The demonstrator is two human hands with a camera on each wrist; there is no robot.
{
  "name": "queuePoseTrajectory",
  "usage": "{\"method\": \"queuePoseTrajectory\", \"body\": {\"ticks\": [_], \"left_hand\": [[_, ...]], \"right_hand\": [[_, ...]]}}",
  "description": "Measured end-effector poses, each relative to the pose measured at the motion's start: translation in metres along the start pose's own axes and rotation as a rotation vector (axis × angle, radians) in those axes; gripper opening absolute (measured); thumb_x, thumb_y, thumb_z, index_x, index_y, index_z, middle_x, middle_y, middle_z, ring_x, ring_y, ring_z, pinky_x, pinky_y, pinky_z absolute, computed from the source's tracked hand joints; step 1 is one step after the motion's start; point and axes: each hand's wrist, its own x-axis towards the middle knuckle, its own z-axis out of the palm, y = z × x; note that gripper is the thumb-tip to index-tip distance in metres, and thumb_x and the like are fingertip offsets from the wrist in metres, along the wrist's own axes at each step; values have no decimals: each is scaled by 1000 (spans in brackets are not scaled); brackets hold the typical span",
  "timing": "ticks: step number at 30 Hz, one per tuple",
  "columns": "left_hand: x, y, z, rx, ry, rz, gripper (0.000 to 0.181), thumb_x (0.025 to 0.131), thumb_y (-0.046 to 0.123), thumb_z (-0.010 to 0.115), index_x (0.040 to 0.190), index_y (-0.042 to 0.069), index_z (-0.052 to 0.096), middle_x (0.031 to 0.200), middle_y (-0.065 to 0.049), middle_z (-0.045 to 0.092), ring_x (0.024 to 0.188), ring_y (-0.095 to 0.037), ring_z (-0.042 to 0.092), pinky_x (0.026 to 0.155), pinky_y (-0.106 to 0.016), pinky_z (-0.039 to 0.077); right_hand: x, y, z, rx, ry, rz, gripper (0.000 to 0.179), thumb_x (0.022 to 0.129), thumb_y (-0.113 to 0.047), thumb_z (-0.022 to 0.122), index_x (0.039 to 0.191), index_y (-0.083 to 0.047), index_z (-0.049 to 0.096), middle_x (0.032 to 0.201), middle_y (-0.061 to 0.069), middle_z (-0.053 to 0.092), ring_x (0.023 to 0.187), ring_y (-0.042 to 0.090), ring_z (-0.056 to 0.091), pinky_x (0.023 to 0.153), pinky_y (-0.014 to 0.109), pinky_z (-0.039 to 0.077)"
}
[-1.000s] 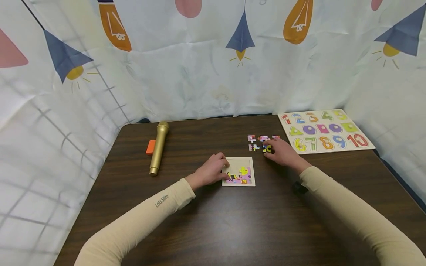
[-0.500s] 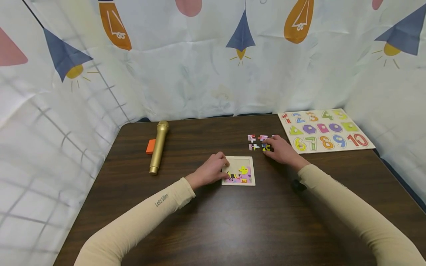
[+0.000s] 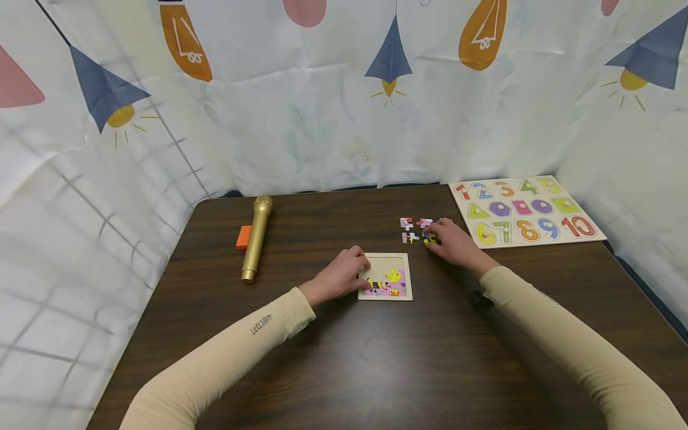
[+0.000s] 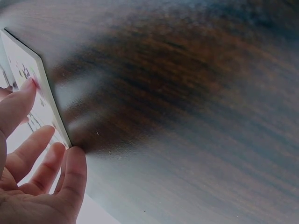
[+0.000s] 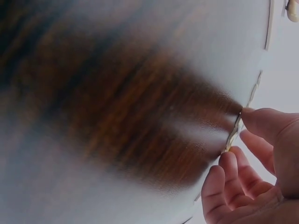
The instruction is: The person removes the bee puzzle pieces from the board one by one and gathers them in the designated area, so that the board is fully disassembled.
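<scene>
A small wooden puzzle tray [image 3: 387, 298] with a pale rim lies mid-table, its lower part filled with pink and yellow pieces. My left hand [image 3: 340, 276] rests along the tray's left side. In the left wrist view, the thumb [image 4: 29, 88] touches its face and the little finger [image 4: 77, 161] is at its edge. Beyond the tray, my right hand [image 3: 457, 245] pinches a yellow-and-dark jigsaw piece [image 3: 429, 237] between thumb and fingers, low at the tabletop. Beside it lie loose jigsaw pieces [image 3: 407, 223], another partly hidden behind the fingers.
At the back right lies a number-and-shape board [image 3: 529, 209]. A gold microphone [image 3: 257, 242] lies at the left, with an orange block [image 3: 243, 237] beside it. Printed curtain [image 3: 322, 119] hangs along the table's [image 3: 333, 370] back and sides.
My right hand has shifted slightly left over the pieces, covering more of the one at the far right. The left hand and the tray have stayed in place.
</scene>
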Motion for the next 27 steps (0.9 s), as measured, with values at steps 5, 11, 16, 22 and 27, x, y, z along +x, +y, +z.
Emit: {"method": "queuePoseTrajectory", "body": {"ticks": [5, 11, 16, 22, 27], "left_hand": [[0, 0, -1, -6, 7, 22, 37, 85, 21, 77, 114, -1, 68, 114, -14, 54, 99, -27, 49, 88, -39, 43], [-1, -1, 0, -13, 13, 29, 37, 85, 21, 78, 113, -1, 68, 113, -14, 54, 98, -27, 49, 88, -39, 43], [-1, 0, 1, -10, 19, 27, 38, 84, 22, 78, 113, -1, 68, 112, -14, 54, 98, -27, 49, 88, -39, 42], [0, -1, 1, 12, 21, 33, 36, 85, 24, 78, 111, 0, 69, 113, -13, 56, 99, -27, 50, 90, -40, 42], [-1, -1, 4, 45, 37, 47, 32, 85, 23, 77, 107, 1, 69, 111, -12, 58, 101, -29, 52, 93, -40, 42]], "right_hand": [[0, 1, 1, 1, 19, -27, 33, 92, -12, 67, 121, 4, 62, 117, 24, 53, 102, 35, 50, 93, 51, 42], [-4, -6, 2, 19, 37, -43, 35, 93, -13, 67, 123, 4, 60, 117, 23, 54, 101, 34, 52, 93, 51, 43], [-13, -33, 4, 70, -8, -70, 33, 93, -16, 67, 121, 0, 62, 113, 16, 58, 93, 26, 55, 85, 45, 48], [-26, -65, 11, 131, -144, -135, 29, 91, -18, 70, 115, -4, 65, 101, 5, 61, 85, 17, 54, 77, 34, 48], [-34, -76, 20, 117, -157, -161, 30, 86, -21, 76, 110, -4, 67, 94, 3, 57, 81, 15, 49, 70, 30, 45]]}}
